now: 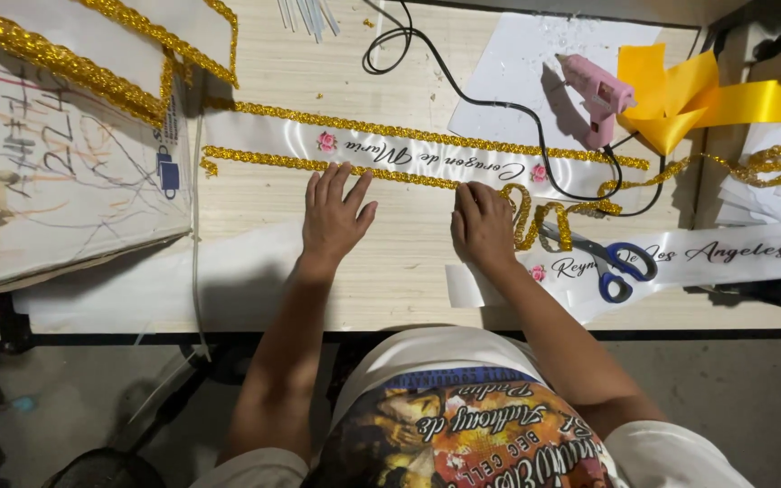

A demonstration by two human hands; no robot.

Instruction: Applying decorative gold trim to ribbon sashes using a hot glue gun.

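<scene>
A white satin sash (427,155) with script lettering and small pink roses lies across the wooden table (390,271). Gold glitter trim (318,165) runs along both its long edges. My left hand (334,217) lies flat with fingers spread, fingertips on the sash's near trim. My right hand (483,224) rests just to the right, fingers pressing the near trim where the loose gold trim (544,217) curls away. Neither hand holds anything.
A pink glue gun (600,95) with a black cord (463,90) rests on white paper at the back right. Blue-handled scissors (612,262) lie on a second lettered sash (707,255). Yellow ribbon (707,99) sits at the far right; a scribbled board (56,163) with gold trim at left.
</scene>
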